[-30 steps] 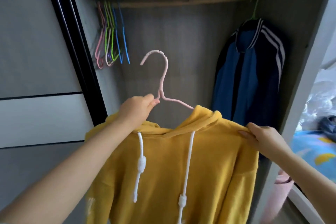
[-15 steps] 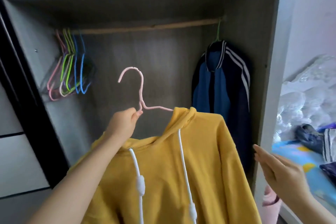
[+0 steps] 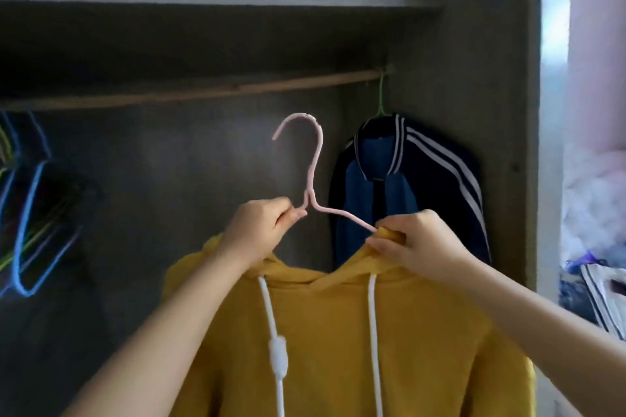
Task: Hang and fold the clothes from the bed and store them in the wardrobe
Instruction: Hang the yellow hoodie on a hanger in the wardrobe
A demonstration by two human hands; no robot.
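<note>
The mustard-yellow hooded sweatshirt with white drawcords (image 3: 338, 332) is held up in front of the open grey wardrobe (image 3: 487, 44), already threaded onto a thin pale pink wire hanger (image 3: 313, 176). The hanger's left arm is pinched just beside its neck by the left hand (image 3: 261, 230), fingers curled round the wire, presumably so that the hook is kept upright and free. The yellow fabric at the right side of the neckline is gripped by the right hand (image 3: 413, 244), where the hanger's right arm disappears into the cloth; this is judged to be a settling of the shoulder onto the wire. The hook is seen below the wooden rail (image 3: 237, 91) and not touching it, just left of the navy and blue striped jacket (image 3: 423, 186) on its green hanger (image 3: 381, 95). Empty coloured hangers (image 3: 27, 213) hang blurred at far left.
</note>
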